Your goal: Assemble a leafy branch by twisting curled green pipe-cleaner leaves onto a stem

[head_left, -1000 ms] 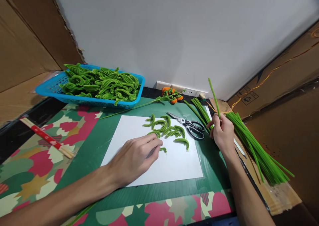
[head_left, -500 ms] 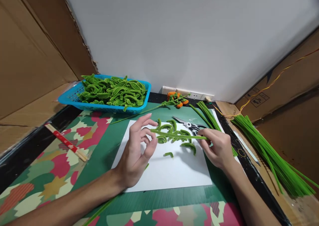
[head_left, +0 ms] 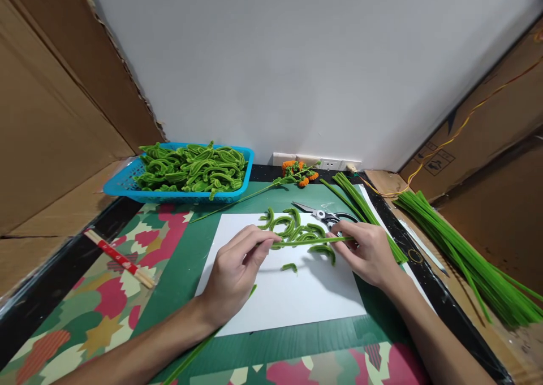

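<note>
A straight green pipe cleaner (head_left: 307, 242) is stretched level between my two hands. Thumb and fingers of my left hand (head_left: 237, 269) pinch its left end. The right end is gripped by my right hand (head_left: 365, 250). Under and behind it, several curled green pipe cleaner pieces (head_left: 289, 224) lie on a white sheet of paper (head_left: 292, 300), with a short bent piece (head_left: 289, 267) nearer me. Scissors (head_left: 319, 213) with open blades rest just beyond my right fingers. Another long green stem (head_left: 190, 355) passes beneath my left forearm.
A blue basket (head_left: 178, 196) heaped with folded green pieces stands back left. Behind the paper lies an orange flower stem (head_left: 292, 176). Bundles of green pipe cleaners (head_left: 462, 255) are on the right. Wrapped chopsticks (head_left: 120, 258) lie left; cardboard (head_left: 51, 91) walls the side.
My left hand has closed from spread fingers into a pinch on the pipe cleaner's left end. My right hand keeps its hold, and the view has shifted slightly.
</note>
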`<state>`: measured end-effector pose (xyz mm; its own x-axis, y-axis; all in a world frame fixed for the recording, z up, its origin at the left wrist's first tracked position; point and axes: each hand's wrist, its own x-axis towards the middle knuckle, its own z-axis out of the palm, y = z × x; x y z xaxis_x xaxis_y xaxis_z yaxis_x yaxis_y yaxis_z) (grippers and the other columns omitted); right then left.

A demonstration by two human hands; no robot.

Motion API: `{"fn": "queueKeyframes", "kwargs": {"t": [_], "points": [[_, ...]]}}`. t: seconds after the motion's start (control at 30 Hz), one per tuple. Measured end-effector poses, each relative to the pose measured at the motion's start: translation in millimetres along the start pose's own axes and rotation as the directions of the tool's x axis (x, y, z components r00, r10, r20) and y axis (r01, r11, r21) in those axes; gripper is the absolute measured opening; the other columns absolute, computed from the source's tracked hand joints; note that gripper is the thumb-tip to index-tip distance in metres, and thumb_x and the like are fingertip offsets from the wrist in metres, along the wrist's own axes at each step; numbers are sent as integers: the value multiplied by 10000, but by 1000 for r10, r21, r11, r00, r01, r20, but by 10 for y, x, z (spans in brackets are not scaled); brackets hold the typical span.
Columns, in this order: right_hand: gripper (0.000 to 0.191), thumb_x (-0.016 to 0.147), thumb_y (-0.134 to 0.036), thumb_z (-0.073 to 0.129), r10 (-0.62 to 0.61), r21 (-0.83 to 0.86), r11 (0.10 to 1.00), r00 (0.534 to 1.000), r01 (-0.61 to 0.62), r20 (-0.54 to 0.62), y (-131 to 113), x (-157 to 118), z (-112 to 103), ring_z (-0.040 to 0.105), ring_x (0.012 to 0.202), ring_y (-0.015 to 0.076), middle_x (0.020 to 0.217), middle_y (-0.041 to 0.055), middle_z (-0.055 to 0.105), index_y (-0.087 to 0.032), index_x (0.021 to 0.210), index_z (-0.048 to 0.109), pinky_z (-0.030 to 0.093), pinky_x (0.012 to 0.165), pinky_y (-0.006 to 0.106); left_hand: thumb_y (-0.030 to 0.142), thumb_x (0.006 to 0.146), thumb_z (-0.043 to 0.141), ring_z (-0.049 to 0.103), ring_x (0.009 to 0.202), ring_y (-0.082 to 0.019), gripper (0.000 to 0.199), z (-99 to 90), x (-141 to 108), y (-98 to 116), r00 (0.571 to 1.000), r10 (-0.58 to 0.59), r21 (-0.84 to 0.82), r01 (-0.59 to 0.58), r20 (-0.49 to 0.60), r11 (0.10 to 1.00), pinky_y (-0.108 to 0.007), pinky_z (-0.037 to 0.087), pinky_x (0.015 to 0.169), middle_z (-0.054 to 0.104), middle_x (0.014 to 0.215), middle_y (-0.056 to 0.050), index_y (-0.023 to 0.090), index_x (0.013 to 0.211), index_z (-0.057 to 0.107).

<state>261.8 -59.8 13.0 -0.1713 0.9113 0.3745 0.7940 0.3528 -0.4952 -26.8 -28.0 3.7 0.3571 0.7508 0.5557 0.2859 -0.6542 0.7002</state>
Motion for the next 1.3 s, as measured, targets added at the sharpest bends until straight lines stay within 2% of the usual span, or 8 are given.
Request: {"fn": "queueKeyframes", "kwargs": {"t": [0.17, 0.37, 0.47, 0.63, 0.8, 0.93, 1.13, 1.3], "points": [[355, 1008, -417, 654, 67, 495, 861, 991, -115, 114, -81, 1, -55, 422, 563, 133, 605, -23, 534, -197, 731, 682, 300, 543, 274, 154, 1083, 585, 677, 858, -173, 219, -5, 34, 9, 1000, 2, 7, -2, -28, 1000, -283, 532, 723, 712, 965, -40, 233, 1161, 774], [326, 936, -517, 765, 40, 920, 354, 985, -171, 168, -124, -8, -91, 492, 574, 156, 696, 21, 601, -224, 801, 810, 408, 536, 291, 75, 1047, 617, 731, 916, -177, 311, -4, 27, 10, 993, 116, -30, -115, 24, 993, -283, 582, 775, 779, 1006, -44, 257, 1243, 777], [263, 925, -518, 766, 10, 963, 245, 993, -115, 116, -182, 2, -65, 687, 960, 264, 1124, 108, 728, -282, 869, 869, 589, 842, 426, 76, 1032, 649, 743, 890, -182, 312, -1, 13, 25, 985, 159, -59, -155, 67, 986, -297, 596, 776, 807, 984, -47, 257, 1248, 783], [287, 937, -539, 718, -86, 978, 149, 984, -145, 159, -277, 6, -20, 556, 1464, 350, 1589, 38, 612, -375, 1119, 869, 450, 1203, 582, 231, 1024, 706, 739, 737, -192, 130, -16, 6, 133, 988, -63, -113, 79, 141, 990, -298, 591, 656, 837, 870, -50, 227, 1074, 827], [590, 1039, -739, 468, -40, 959, 229, 983, -165, 178, -393, 10, 73, 571, 1450, 324, 1611, 68, 592, -371, 1432, 710, 496, 1174, 529, 430, 979, 767, 685, 609, -153, 252, -35, 32, 270, 872, -389, -277, 468, 296, 839, -232, 546, 514, 847, 840, -72, 187, 1019, 823], [679, 1055, -795, 352, 53, 963, 249, 994, -106, 96, -445, 9, 268, 669, 1163, 277, 1259, 95, 712, -343, 1446, 674, 567, 1002, 423, 477, 917, 833, 668, 521, -114, 361, -10, 48, 298, 703, -452, -406, 697, 549, 591, -173, 477, 419, 844, 877, -119, 131, 1017, 811], [532, 1083, -643, 529, 255, 903, 424, 966, -64, -51, -465, -29, 521, 648, 960, 232, 953, 64, 731, -246, 964, 863, 496, 930, 360, 484, 871, 883, 781, 583, -180, 411, 35, 11, 320, 497, -382, -300, 831, 779, 469, -159, 513, 421, 849, 903, -167, 101, 927, 743], [602, 1089, -653, 499, 257, 983, 129, 962, -130, 94, -597, -28, 538, 680, 1099, 268, 1100, 105, 787, -216, 937, 884, 487, 1015, 388, 481, 948, 811, 840, 776, -214, 371, 79, -48, 371, 504, -346, -292, 808, 791, 511, -156, 562, 490, 848, 1035, -167, 116, 958, 744]]}}
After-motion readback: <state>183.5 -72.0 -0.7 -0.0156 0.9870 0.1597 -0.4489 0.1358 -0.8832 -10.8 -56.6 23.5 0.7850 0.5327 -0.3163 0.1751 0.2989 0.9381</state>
